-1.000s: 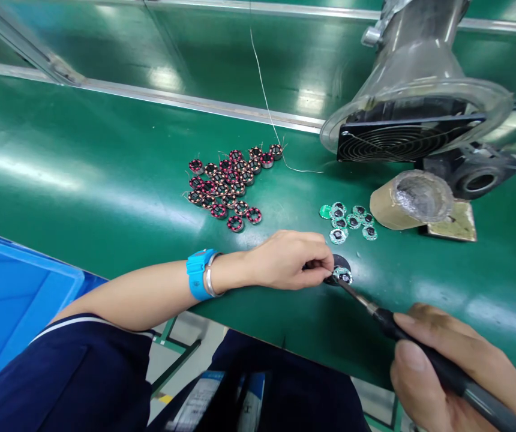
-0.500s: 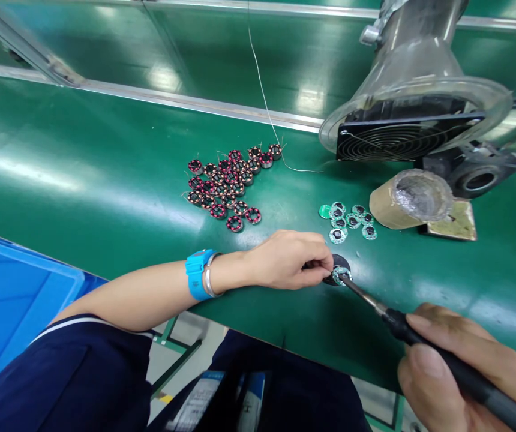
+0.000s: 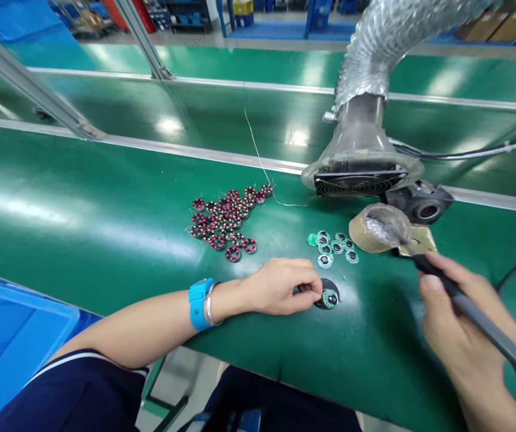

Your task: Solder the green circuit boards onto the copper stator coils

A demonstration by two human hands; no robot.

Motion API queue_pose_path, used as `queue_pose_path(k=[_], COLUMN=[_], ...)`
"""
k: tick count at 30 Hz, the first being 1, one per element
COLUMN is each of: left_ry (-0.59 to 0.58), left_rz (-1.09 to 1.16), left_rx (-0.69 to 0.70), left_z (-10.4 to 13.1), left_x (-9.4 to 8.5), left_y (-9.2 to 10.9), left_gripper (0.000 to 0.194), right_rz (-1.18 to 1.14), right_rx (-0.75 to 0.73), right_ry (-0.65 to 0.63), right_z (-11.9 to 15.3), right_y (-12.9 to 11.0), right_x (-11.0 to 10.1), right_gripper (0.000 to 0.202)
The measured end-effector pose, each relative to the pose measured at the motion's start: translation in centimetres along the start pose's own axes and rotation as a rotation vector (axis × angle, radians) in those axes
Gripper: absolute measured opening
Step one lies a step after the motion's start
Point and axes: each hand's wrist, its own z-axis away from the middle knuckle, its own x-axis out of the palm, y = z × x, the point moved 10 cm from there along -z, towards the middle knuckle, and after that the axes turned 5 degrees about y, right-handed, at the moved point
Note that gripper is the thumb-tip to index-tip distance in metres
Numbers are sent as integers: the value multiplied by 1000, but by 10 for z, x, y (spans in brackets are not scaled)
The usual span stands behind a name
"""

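Observation:
My left hand (image 3: 282, 287) is closed in a pinch at the left edge of a small round circuit board (image 3: 330, 298). This board lies on a black disc (image 3: 325, 283) on the green bench; the fingers partly cover the disc. In my right hand (image 3: 460, 312) is a soldering iron (image 3: 447, 281) with a dark handle. Its tip is at the right rim of a tan, tilted cup (image 3: 370, 235) with silvery material inside. Beyond my left hand lie several other round circuit boards (image 3: 325, 261) in a loose group.
Several wire-wound stators (image 3: 227, 221) are clustered left of the boards. A thin solder wire (image 3: 258, 150) hangs down behind them. A clear extraction hood (image 3: 361, 147) with a fan stands at the back, beside a black iron holder (image 3: 424, 207). A blue bin (image 3: 19, 342) is at left.
My right hand has moved the soldering iron from the board on the disc up and away to the tan cup. The view has tilted upward; my left hand stays at the board.

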Motion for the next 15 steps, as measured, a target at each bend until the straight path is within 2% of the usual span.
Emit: queue_pose_path(k=[2, 4, 7, 11, 13, 15], left_ry=[-16, -29, -2, 106, 128, 147], left_rz=[-7, -26, -142, -551, -748, -777], left_rx=[24, 37, -6, -282, -405, -454], left_z=[1, 1, -6, -32, -47, -61], left_x=[1, -3, -20, -60, -77, -87], left_y=[3, 7, 7, -25, -45, -59], left_gripper=[10, 9, 16, 31, 35, 28], right_rz=[32, -29, -119, -115, -131, -149], right_rx=[61, 88, -95, -373, -409, -416], right_ry=[-45, 23, 94, 93, 112, 112], right_z=[2, 5, 5, 6, 7, 9], right_y=[7, 3, -29, -66, -71, -72], right_x=[8, 3, -5, -9, -14, -17], right_gripper=[41, 40, 36, 37, 36, 37])
